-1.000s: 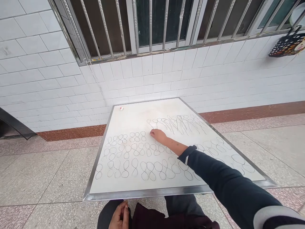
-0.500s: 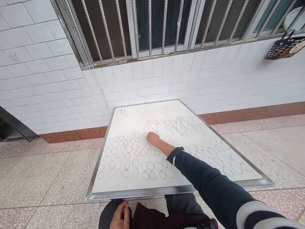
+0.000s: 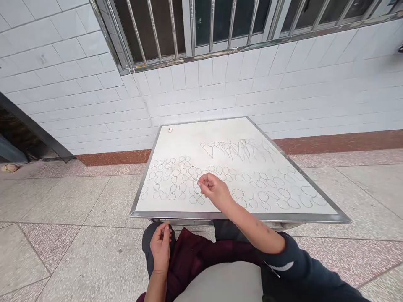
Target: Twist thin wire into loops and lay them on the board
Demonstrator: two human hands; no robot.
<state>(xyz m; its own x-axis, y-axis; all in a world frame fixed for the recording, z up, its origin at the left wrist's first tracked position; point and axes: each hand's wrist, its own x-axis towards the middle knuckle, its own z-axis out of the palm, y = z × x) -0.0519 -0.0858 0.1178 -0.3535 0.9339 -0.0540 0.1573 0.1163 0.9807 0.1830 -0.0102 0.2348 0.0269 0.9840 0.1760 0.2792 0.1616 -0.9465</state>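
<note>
My right hand (image 3: 215, 191) hangs above the near middle of a white table (image 3: 195, 132). Its thumb and fingers are pinched together, apparently on a thin dark loop whose outline blends with those lying below. Rows of thin dark loops twisted into figure eights (image 3: 238, 193) cover the near and middle tabletop. Farther back, a row of longer, overlapping thin loops (image 3: 236, 149) lies toward the right. My left hand (image 3: 160, 247) rests at my left knee, in front of the table edge, fingers closed; anything between them is too small to make out.
A small red and white object (image 3: 170, 130) sits at the table's far left corner. Behind the table stands a white tiled wall (image 3: 195, 98) with a barred window (image 3: 220, 25). Metal trim (image 3: 242, 216) edges the tabletop. Speckled floor tiles (image 3: 91, 247) surround it.
My right hand has drawn back toward me from the far-left loop row, and the figure-eight loop beside it there is gone. The view has shifted; my left hand stays by the knee.
</note>
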